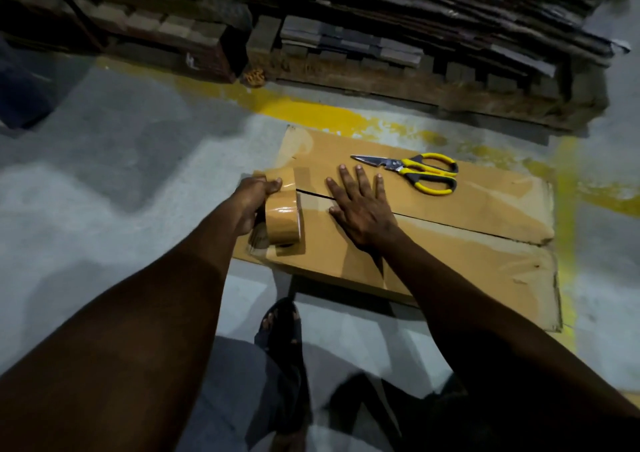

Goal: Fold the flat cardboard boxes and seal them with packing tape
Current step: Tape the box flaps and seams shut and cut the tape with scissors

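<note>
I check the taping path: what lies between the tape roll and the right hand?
Head view: only the box top, crossed by its flap seam.

1 box (pixel 467 247), 1 tape roll (pixel 282 214), 1 scissors (pixel 401 167).

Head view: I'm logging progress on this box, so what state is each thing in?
Tape roll: on edge at the seam's left end, gripped.
Cardboard box: flaps folded shut, seam untaped right of the roll.
Left hand: grips the tape roll.
Right hand: flat, pressing on the flaps.
Scissors: closed, lying on the box.
</note>
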Available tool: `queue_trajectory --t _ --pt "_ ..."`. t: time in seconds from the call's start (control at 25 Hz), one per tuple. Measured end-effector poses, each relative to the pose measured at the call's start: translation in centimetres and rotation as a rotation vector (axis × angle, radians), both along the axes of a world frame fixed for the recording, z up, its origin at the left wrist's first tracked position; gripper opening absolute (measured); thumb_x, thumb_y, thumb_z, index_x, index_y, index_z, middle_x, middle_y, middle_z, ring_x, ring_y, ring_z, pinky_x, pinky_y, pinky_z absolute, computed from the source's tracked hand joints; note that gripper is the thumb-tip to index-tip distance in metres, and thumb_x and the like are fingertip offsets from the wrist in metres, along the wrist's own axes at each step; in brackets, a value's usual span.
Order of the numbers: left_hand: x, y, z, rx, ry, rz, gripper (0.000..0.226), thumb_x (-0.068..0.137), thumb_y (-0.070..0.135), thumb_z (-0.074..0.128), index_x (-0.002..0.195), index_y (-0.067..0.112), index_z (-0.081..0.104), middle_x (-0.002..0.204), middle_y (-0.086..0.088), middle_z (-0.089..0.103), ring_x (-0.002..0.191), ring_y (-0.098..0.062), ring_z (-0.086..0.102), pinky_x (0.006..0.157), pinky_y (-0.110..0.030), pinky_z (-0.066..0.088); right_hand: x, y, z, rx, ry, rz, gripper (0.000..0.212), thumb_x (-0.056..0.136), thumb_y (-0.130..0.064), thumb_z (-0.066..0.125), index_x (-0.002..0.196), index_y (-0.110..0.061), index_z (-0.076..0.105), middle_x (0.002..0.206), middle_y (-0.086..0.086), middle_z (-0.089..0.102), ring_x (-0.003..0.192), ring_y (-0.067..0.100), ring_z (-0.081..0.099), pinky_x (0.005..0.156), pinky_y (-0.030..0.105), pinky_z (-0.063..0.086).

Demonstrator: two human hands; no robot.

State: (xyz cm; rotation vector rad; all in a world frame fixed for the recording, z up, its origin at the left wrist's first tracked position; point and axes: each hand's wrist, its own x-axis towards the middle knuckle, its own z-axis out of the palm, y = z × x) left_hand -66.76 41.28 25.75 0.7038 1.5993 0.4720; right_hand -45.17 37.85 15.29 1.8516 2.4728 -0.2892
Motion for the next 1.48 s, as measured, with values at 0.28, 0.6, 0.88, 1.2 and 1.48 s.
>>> queue_trajectory --t 0.28,0.6,0.88,1.2,1.48 --pt "4.3 -2.7 -0.7 -0.005 0.020 -0.134 0.012 0.097 0.027 0.056 0.089 0.020 0.061 0.087 -0.005 0.061 0.083 -0.025 0.056 0.085 -0.044 0.044 5.2 -2.6 0.9 0.055 0.020 -0.104 0.049 0.103 -0.042 0.031 0.148 -0.023 0.036 0.159 0.009 0.026 0.148 0.035 0.017 0.118 0.058 0.013" --pt "8.0 -2.9 3.2 0.371 0.130 0.028 0.032 0.075 0.042 0.063 0.081 0.012 0.069 0.084 -0.009 0.071 0.083 -0.029 0.067 0.074 -0.045 0.056 2.7 -2.7 7.9 -0.075 0.272 -0.067 0.103 0.069 -0.058 0.077 0.151 -0.020 0.026 0.152 0.014 0.032 0.135 0.034 0.034 0.109 0.046 0.035" --pt "6.6 -0.7 6.2 0.592 0.179 0.064 0.031 0.083 0.037 0.066 0.064 0.013 0.059 0.062 -0.003 0.050 0.065 -0.025 0.046 0.062 -0.030 0.038 -2.6 -4.1 11.5 0.111 0.806 -0.327 0.077 0.068 -0.034 0.085 0.130 -0.010 0.047 0.124 0.007 0.051 0.109 0.021 0.051 0.082 0.033 0.048" --pt "2.7 -1.7 -3.5 0.349 0.017 0.478 0.034 0.089 0.025 0.067 0.057 0.019 0.055 0.067 -0.001 0.056 0.065 -0.016 0.052 0.065 -0.028 0.040 -0.7 -1.5 9.6 0.197 0.401 -0.050 0.062 0.074 -0.049 0.066 0.120 -0.008 0.054 0.097 0.015 0.067 0.082 0.033 0.063 0.062 0.033 0.046" --pt "2.7 -2.6 -8.8 0.210 -0.140 0.437 0.020 0.091 0.030 0.065 0.080 0.013 0.068 0.094 -0.014 0.072 0.083 -0.027 0.072 0.073 -0.043 0.056 3.5 -1.1 7.6 0.184 0.340 -0.065 0.071 0.073 -0.060 0.062 0.126 -0.013 0.059 0.106 0.013 0.067 0.095 0.034 0.063 0.073 0.044 0.053"
